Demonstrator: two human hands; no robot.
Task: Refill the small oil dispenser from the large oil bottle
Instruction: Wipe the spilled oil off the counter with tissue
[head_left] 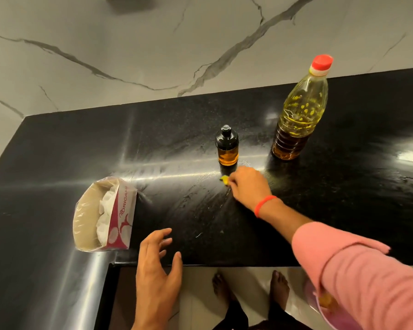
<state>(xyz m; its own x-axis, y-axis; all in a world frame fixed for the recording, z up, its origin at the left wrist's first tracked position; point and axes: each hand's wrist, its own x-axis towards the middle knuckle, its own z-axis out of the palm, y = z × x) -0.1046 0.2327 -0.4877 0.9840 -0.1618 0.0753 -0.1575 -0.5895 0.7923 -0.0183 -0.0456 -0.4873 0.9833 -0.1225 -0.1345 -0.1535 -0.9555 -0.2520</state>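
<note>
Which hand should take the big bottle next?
Right, probably. The right hand lies nearer the big bottle, but it pinches a yellow scrap and must drop that first. The left hand is open but far off, at the counter edge.

Single head-worn wide-angle view, steeply down and forward over the black counter [224, 225], wall behind.

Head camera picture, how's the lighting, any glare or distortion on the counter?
Head view: bright streaks of glare cross the black countertop near the small oil dispenser and beside the large oil bottle; wide-angle bending curves the counter edges; the right hand looks slightly soft, the left hand fairly sharp.
</note>
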